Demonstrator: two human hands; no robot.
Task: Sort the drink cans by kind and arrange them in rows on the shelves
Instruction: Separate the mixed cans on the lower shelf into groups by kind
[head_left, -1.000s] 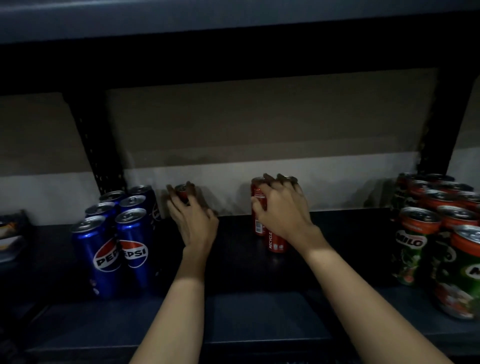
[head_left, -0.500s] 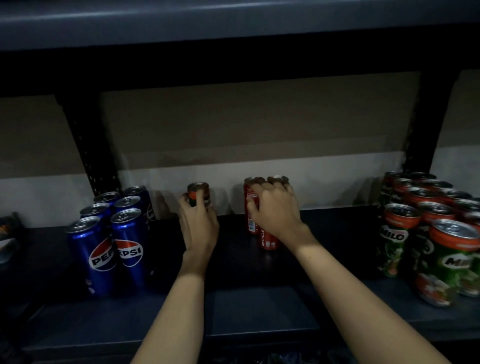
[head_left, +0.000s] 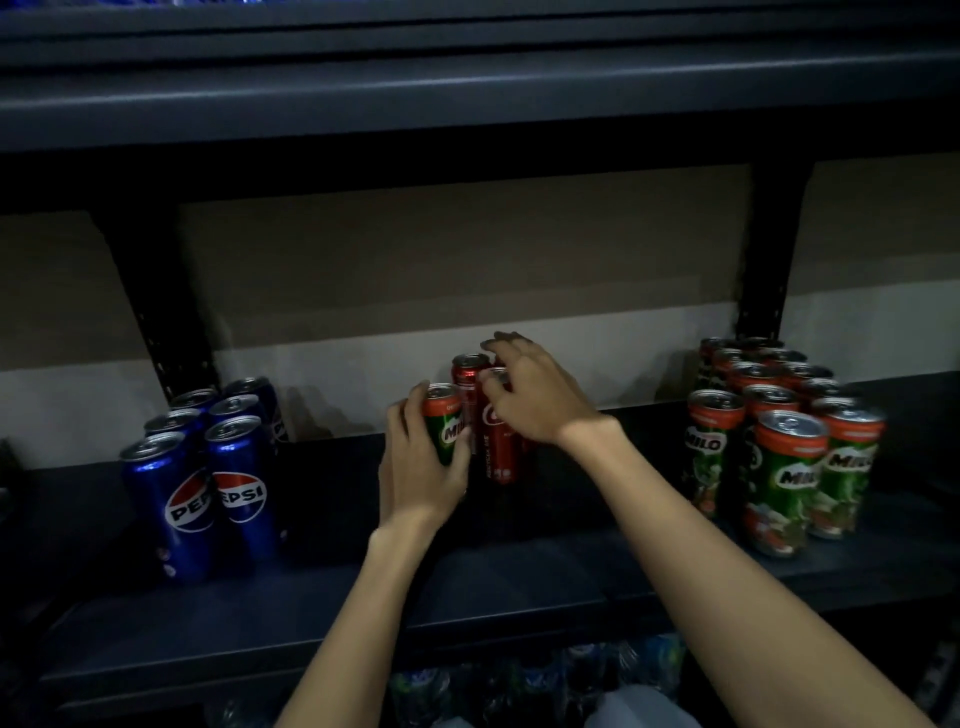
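Note:
On the dark shelf (head_left: 322, 587), my left hand (head_left: 421, 462) grips a green Milo can (head_left: 447, 423) upright, right beside a small group of red cola cans (head_left: 496, 441) in the middle. My right hand (head_left: 530, 389) lies over the tops of those red cans, its fingers bent onto their lids. Several blue Pepsi cans (head_left: 208, 467) stand in rows at the left. Several Milo cans (head_left: 779, 441) stand in rows at the right.
The shelf above (head_left: 467, 98) hangs low over the cans. Two black uprights (head_left: 156, 312) (head_left: 763, 260) stand at the back against a pale wall. Bottles (head_left: 519, 680) show on the level below the shelf's front edge.
My left hand has brought the Milo can from the back left over to the red cans. My right hand has stayed on the red cans' tops. The camera has drawn back slightly.

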